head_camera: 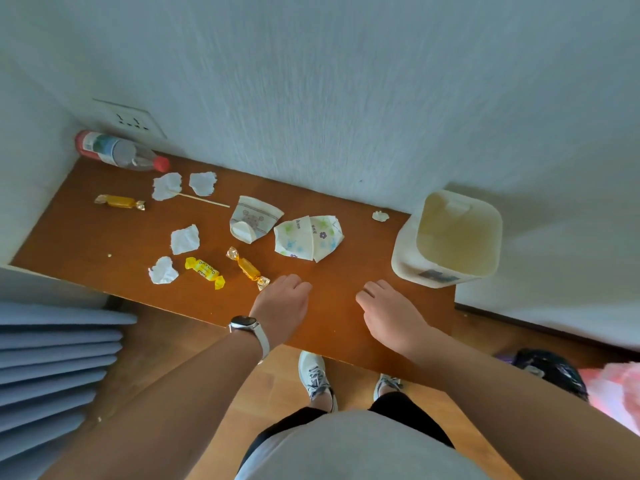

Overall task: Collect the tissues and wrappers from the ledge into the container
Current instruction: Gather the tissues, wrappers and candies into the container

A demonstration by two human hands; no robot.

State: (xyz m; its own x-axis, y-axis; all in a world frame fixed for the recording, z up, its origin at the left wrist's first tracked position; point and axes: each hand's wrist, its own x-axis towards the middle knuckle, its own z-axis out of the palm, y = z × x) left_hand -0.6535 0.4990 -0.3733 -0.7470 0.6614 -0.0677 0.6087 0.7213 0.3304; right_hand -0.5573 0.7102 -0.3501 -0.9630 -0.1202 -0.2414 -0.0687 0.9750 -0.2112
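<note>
Tissues (185, 239) and wrappers (205, 272) are seen scattered over the brown ledge (86, 233), none yet in the cream container (450, 237) at its right end. Nothing is held: the left hand (282, 301) and right hand (386, 311) hover loosely curled, each grip empty. The amber wrapper (248, 268) nearest the left hand could be nudged off the edge; light crumpled tissues could be scattered by a hasty sweep.
</note>
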